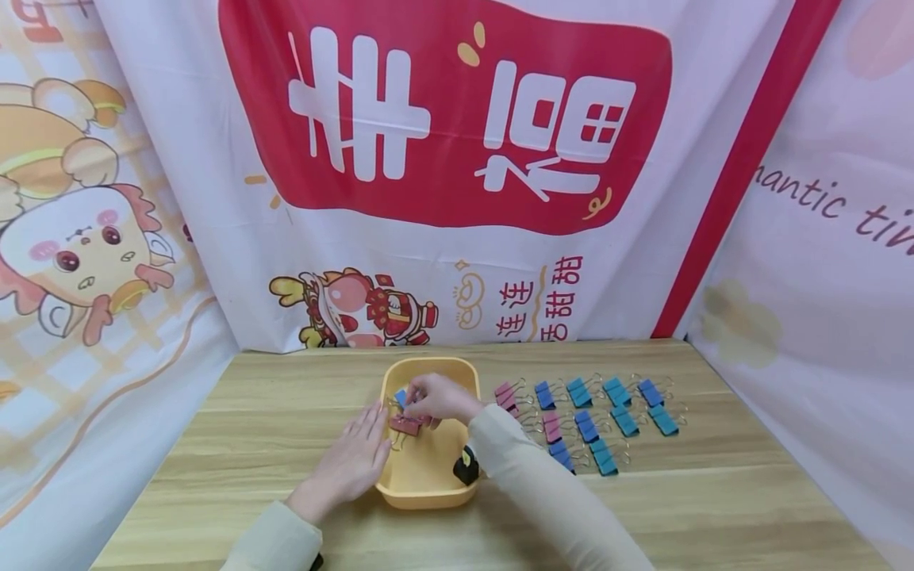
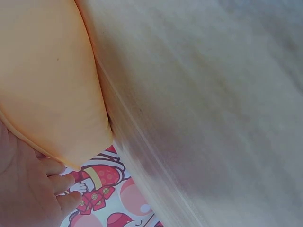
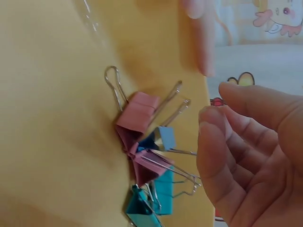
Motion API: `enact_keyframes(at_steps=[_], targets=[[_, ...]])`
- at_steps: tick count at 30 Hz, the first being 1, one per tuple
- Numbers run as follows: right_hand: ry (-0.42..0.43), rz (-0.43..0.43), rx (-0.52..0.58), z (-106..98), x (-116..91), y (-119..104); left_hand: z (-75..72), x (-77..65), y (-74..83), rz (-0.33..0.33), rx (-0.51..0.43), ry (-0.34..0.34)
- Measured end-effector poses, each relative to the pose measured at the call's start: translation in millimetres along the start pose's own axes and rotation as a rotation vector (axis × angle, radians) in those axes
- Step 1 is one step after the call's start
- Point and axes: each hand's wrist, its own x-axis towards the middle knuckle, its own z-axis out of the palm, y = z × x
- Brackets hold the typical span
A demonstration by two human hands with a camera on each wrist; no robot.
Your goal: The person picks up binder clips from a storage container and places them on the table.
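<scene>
In the head view, a yellow plastic box (image 1: 428, 501) stands on the wooden table. My left hand (image 1: 359, 444) lies along its left side with straight fingers at the rim. Over the box's left part, my right hand (image 1: 435, 398) has its fingers loosely bent. The right wrist view shows a gap between thumb and index fingertip, with nothing between them. Beside those fingers are a pink binder clip (image 3: 139, 111), a blue binder clip (image 3: 164, 138), a second pink binder clip (image 3: 149, 165) and teal binder clips (image 3: 163, 191), bunched in the box.
Right of the box, several binder clips lie in rows on the table (image 1: 714, 492), among them a pink one (image 1: 552, 427), a blue one (image 1: 587, 426) and a teal one (image 1: 603, 457). A small black object (image 1: 466, 466) shows beside the right sleeve. Printed cloth (image 1: 457, 277) hangs behind.
</scene>
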Motion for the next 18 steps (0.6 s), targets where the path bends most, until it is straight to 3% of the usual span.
enact_keyframes(at_steps=[9,18], targets=[[-0.111,0.045,0.038,9.1,3.8,1.2,-0.7,-0.3,-0.3,-0.006,-0.003,-0.017],[-0.125,0.115,-0.012,15.0,5.7,-0.3,0.6,-0.2,-0.8,-0.011,-0.011,-0.020]])
